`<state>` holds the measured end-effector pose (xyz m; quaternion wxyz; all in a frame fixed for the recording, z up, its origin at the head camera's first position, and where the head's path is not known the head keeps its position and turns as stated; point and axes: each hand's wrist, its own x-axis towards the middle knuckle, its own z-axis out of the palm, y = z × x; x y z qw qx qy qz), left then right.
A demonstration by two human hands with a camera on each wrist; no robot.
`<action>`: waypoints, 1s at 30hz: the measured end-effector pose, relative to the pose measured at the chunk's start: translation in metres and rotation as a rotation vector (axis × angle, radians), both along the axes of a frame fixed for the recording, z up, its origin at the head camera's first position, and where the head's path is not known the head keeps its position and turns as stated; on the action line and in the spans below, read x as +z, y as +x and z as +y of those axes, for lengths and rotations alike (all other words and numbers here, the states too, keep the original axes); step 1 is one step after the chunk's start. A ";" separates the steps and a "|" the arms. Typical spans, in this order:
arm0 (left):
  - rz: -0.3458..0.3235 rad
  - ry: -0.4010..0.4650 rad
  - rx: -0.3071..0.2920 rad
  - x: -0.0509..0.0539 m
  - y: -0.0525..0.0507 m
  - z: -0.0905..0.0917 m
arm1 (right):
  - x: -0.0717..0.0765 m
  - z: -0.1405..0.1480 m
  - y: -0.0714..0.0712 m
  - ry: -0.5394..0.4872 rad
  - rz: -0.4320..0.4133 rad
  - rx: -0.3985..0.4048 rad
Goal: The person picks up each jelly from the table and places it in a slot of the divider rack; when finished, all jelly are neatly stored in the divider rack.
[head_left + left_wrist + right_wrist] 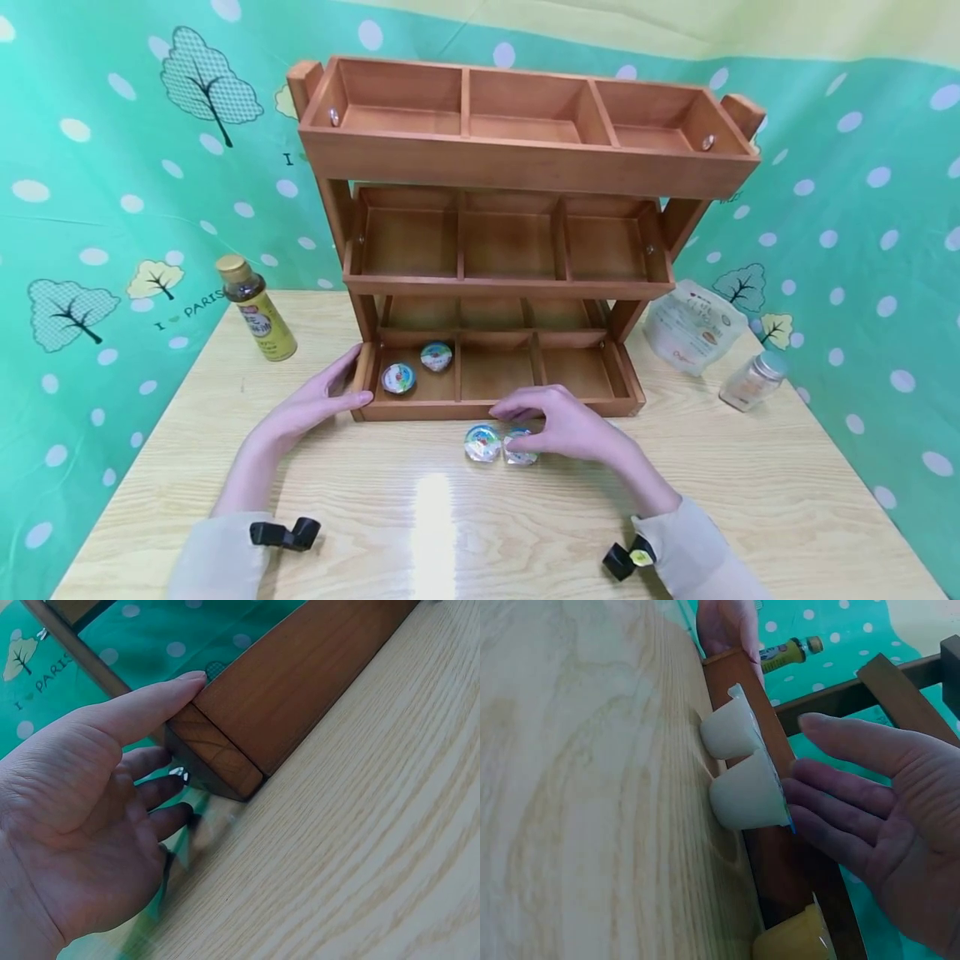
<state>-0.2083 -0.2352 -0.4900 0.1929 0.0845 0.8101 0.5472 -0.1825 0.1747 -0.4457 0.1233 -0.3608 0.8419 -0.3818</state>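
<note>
While left hand [321, 402] rests spread against rack [510, 288] | right hand [566, 427] loosely spread near two cups [482, 443]

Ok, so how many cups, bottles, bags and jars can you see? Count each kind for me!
Cups: 5 (2 in the rack, 2 white ones on the table, 1 yellow one that only the right wrist view shows)
Bottle: 1
Bag: 1
Jar: 1
Total: 8 in sight
</note>
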 end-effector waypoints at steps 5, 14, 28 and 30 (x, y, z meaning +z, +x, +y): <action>0.002 -0.008 0.002 -0.001 0.001 0.000 | 0.000 0.002 -0.001 0.090 -0.014 0.042; -0.005 -0.004 0.004 0.001 0.001 0.001 | 0.001 0.003 -0.001 0.244 0.038 0.061; -0.001 -0.008 -0.002 0.002 0.000 0.001 | 0.003 0.006 -0.001 0.251 0.003 0.067; 0.000 -0.008 -0.002 0.001 0.000 0.000 | 0.004 0.007 -0.001 0.259 0.002 0.054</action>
